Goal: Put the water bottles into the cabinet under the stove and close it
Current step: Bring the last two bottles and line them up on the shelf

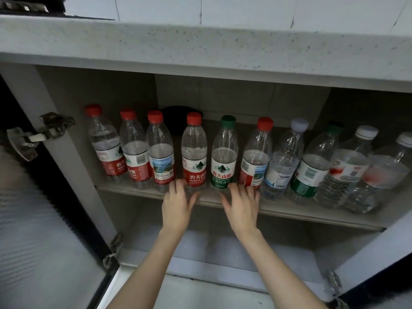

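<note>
Ten water bottles [194, 152] upright on shelf [289, 209], caps up. Left hand [178, 204], right hand [242, 205] at its front edge, fingers spread, empty.

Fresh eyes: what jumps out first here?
A row of water bottles stands along the cabinet's upper shelf, mostly red caps at the left. Mid-row, the left hand and right hand reach to the bottle bases with fingers spread. The left door hangs open, hinges showing.
</note>
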